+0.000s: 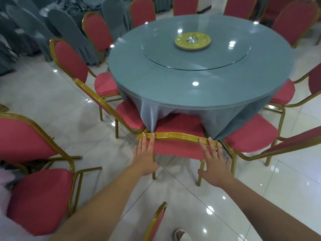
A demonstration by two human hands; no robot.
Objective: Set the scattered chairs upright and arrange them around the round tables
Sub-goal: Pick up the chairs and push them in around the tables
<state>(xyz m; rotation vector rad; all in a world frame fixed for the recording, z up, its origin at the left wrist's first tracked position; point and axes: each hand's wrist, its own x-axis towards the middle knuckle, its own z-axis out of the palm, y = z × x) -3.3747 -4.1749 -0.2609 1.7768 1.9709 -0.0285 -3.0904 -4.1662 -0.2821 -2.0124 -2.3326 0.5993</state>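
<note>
Closest to me, the gold-edged back of a spare chair (156, 221) pokes up beside my slippered foot (180, 234), and a loose red chair (40, 190) stands on the tiles to my left; I judge both as things I could clip if I step back. Ahead, my left grip (145, 158) and right grip (215, 165) are both open, fingers straight and laid flat against the backrest of the chair in hand (177, 148), fingertips reaching its gold top rail (173, 136), one grip near each end. That chair stands upright on the floor (182, 188) at the near edge of the round surface (156, 75), its seat partly under the hanging blue cloth (149, 112). I take the frame for stiff metal tube with a padded seat and back: probably light and rigid, and the glossy tiles should let its legs slide easily, perhaps too easily. The rail looks slick, so curling round both its ends seems the surest hold; a flat push steers less. The cloth drapes onto the seat and may bunch. The left neighbour (128, 117) and right neighbour (250, 133) sit just beside it, leaving little room to swing. Farther off, a glass turntable (196, 63) with a gold hub (192, 40) sits mid-surface, more far chairs (142, 13) ring the far edge, and grey-covered chairs (26, 28) crowd the far left.
</note>
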